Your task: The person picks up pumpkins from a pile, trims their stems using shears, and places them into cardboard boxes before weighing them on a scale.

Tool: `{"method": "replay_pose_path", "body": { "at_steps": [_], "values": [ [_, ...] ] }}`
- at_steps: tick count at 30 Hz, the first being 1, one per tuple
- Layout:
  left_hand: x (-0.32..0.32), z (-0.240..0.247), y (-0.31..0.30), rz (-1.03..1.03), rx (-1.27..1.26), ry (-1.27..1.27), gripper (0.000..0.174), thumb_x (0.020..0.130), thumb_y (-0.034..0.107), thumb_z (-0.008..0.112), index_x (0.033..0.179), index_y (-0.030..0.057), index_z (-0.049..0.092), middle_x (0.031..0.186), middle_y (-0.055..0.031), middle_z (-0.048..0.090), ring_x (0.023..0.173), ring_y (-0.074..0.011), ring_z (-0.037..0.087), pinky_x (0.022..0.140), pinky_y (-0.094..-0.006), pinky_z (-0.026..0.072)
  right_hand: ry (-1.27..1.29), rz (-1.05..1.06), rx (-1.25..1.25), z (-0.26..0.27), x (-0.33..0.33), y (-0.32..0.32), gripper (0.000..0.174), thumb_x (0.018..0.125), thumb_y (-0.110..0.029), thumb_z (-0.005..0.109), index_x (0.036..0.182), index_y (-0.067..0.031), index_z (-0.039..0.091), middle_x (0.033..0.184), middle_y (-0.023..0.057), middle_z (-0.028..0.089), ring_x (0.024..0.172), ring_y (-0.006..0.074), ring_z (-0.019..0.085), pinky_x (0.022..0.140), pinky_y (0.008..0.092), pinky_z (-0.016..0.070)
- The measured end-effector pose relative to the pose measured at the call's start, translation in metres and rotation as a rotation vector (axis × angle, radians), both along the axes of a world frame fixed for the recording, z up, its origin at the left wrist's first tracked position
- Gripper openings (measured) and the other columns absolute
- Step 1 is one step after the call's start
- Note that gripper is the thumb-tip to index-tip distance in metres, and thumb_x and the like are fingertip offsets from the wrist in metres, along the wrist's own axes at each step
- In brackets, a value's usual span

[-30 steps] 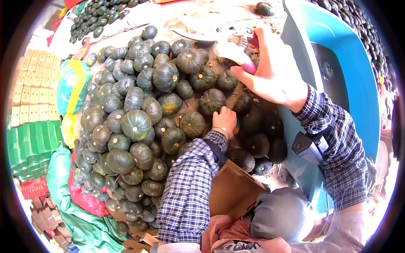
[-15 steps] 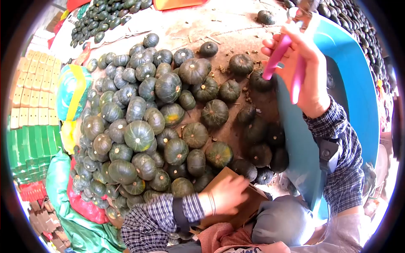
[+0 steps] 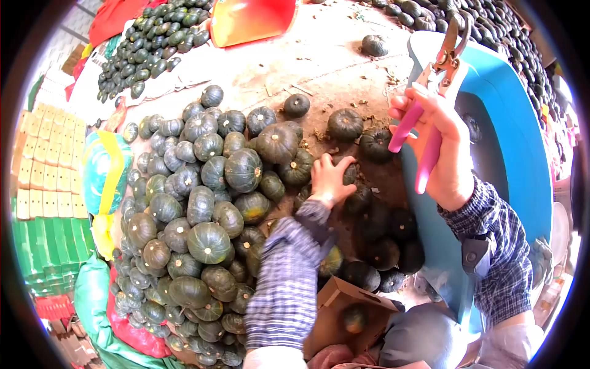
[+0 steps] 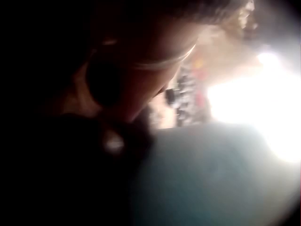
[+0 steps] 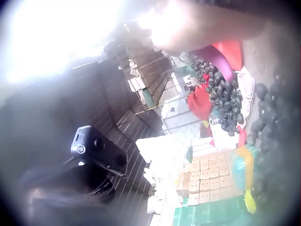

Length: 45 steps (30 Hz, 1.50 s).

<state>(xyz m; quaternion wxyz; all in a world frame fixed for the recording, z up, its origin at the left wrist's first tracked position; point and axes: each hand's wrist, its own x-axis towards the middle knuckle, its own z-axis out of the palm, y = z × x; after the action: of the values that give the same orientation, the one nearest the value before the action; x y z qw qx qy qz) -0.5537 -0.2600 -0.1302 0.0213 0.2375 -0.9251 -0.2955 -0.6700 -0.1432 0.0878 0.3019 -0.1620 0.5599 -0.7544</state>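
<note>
Many dark green pumpkins (image 3: pixel 209 243) lie heaped left of the hands. My left hand (image 3: pixel 330 180) has its fingers spread against a small pumpkin (image 3: pixel 350 174), part of which shows at its right side. Above the tub, my right hand (image 3: pixel 437 138) curls round pink-handled pruning shears (image 3: pixel 432 150), their blades apart and pointing up. A cardboard box (image 3: pixel 326 323) below the left hand holds a pumpkin (image 3: pixel 355 318). Only a dark, blurred wrist with a band (image 4: pixel 160 63) shows in the left wrist view; one pink handle (image 5: pixel 218 61) shows in the right wrist view.
The blue tub (image 3: pixel 534 129) stands at the right, with darker pumpkins (image 3: pixel 382 253) beside its near wall. An orange-red container (image 3: pixel 252 21) lies at the top. Stacked cartons (image 3: pixel 52 178) and green crates (image 3: pixel 52 246) line the left. A grey-covered knee (image 3: pixel 424 338) borders the box.
From over the box, my left hand has moved up to the small pumpkin. A pumpkin now shows inside the box. The shears came up above the tub with my right hand, and the view has shifted.
</note>
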Motion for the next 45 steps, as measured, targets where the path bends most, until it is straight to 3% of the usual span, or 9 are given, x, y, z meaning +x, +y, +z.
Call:
{"method": "replay_pose_path", "body": {
  "at_steps": [7,15,18,23,28,35,38,41,45],
  "values": [
    [0.188,0.162,0.085,-0.880,0.039,0.206,0.059,0.064,0.033,0.074,0.121,0.0322,0.060,0.107,-0.0068,0.051,0.097,-0.0246,0.051,0.086,-0.0476,0.0434,-0.022,-0.031,-0.009,-0.001,-0.004,-0.004,0.038,0.092,-0.036,0.059,0.106,-0.0013,0.054,0.102,0.0122,0.063,0.098,0.0226,0.060,0.089,0.0387,0.0455],
    [0.181,0.109,0.099,-1.248,0.248,-0.119,0.029,0.075,0.035,0.068,0.098,0.0181,0.064,0.099,-0.0058,0.059,0.095,-0.0246,0.055,0.081,-0.0475,0.0448,-0.156,-0.110,-0.084,0.003,-0.009,-0.005,0.039,0.090,-0.037,0.061,0.105,-0.0013,0.052,0.100,0.0126,0.062,0.096,0.0239,0.061,0.087,0.0402,0.0461],
    [0.085,0.077,0.046,-0.617,0.373,0.303,0.024,0.077,0.024,0.068,0.094,0.0066,0.064,0.089,-0.0128,0.059,0.087,-0.0319,0.056,0.074,-0.0434,0.0459,-0.131,-0.088,-0.024,-0.001,-0.004,-0.005,0.036,0.091,-0.036,0.061,0.104,-0.0024,0.053,0.099,0.0112,0.062,0.093,0.0220,0.060,0.084,0.0380,0.0465],
    [-0.038,-0.018,-0.048,0.021,-0.145,0.256,0.072,0.075,0.022,0.076,0.139,0.0160,0.045,0.133,-0.0199,0.042,0.124,-0.0409,0.039,0.100,-0.0480,0.0419,-0.024,0.005,0.016,0.003,0.005,-0.003,0.038,0.094,-0.027,0.056,0.119,0.0001,0.051,0.106,0.0129,0.059,0.101,0.0233,0.057,0.088,0.0378,0.0457],
    [-0.135,-0.074,-0.051,0.154,-0.066,0.120,0.080,0.067,0.035,0.079,0.139,0.0398,0.045,0.152,-0.0165,0.024,0.130,-0.0462,0.031,0.104,-0.0572,0.0366,0.000,0.110,0.190,0.012,0.019,-0.010,0.049,0.092,-0.025,0.056,0.130,0.0020,0.041,0.111,0.0111,0.056,0.100,0.0194,0.054,0.084,0.0340,0.0441],
    [-0.126,-0.038,-0.037,0.331,-0.003,0.035,0.090,0.064,0.037,0.083,0.142,0.0222,0.040,0.140,-0.0206,0.038,0.125,-0.0466,0.037,0.099,-0.0569,0.0379,0.117,0.099,0.260,0.018,0.024,-0.009,0.050,0.090,-0.024,0.061,0.130,-0.0022,0.043,0.111,0.0051,0.056,0.096,0.0133,0.051,0.083,0.0300,0.0407],
    [-0.095,-0.046,-0.053,0.453,0.676,0.567,0.085,0.070,0.038,0.082,0.137,0.0101,0.038,0.122,-0.0146,0.057,0.109,-0.0325,0.057,0.091,-0.0451,0.0471,0.155,0.068,0.250,0.012,0.023,-0.008,0.046,0.090,-0.024,0.060,0.128,-0.0035,0.045,0.108,0.0037,0.057,0.092,0.0120,0.050,0.082,0.0291,0.0404],
    [-0.029,0.031,-0.056,0.425,2.116,0.712,0.051,0.089,0.047,0.053,0.127,0.0135,0.054,0.118,-0.0109,0.063,0.107,-0.0322,0.062,0.092,-0.0565,0.0487,0.169,0.007,0.198,0.009,0.024,-0.012,0.030,0.088,-0.020,0.068,0.106,-0.0035,0.050,0.093,0.0034,0.050,0.083,0.0113,0.048,0.074,0.0283,0.0418],
    [0.028,0.053,-0.058,0.526,2.017,0.757,0.044,0.092,0.044,0.047,0.115,0.0104,0.064,0.118,-0.0085,0.065,0.108,-0.0278,0.062,0.098,-0.0501,0.0476,0.206,0.054,0.184,0.011,0.026,-0.013,0.031,0.089,-0.019,0.067,0.107,-0.0040,0.047,0.089,0.0038,0.053,0.079,0.0122,0.051,0.070,0.0278,0.0442]
  ]
}}
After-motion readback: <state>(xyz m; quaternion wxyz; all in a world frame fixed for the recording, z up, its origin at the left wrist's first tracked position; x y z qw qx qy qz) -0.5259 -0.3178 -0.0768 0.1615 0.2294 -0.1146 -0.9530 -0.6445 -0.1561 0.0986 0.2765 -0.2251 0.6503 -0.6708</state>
